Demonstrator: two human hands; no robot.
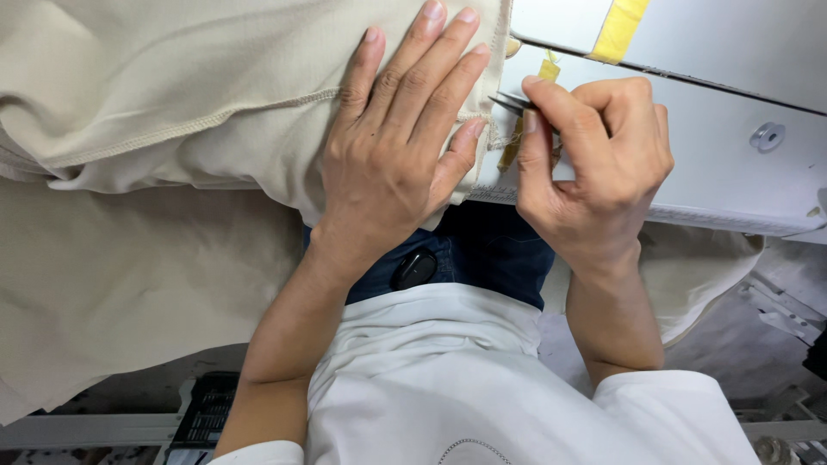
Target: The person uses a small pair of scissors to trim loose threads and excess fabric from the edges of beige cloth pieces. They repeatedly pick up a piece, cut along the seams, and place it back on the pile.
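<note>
My left hand (398, 138) lies flat, fingers spread, on beige fabric (172, 103) with a stitched seam, pressing its edge down on the white table (715, 164). My right hand (594, 159) is closed around a small pair of dark metal thread snips (510, 103), whose tips point left at the fabric's stitched edge, just beside my left fingertips. Most of the snips are hidden inside my fist.
More beige fabric (112, 284) hangs over the table's edge at the left and onto my lap. Yellow tape strips (618, 30) are stuck on the white table surface at the top. A round metal fitting (767, 136) sits at the right. A small black object (415, 269) rests at my waist.
</note>
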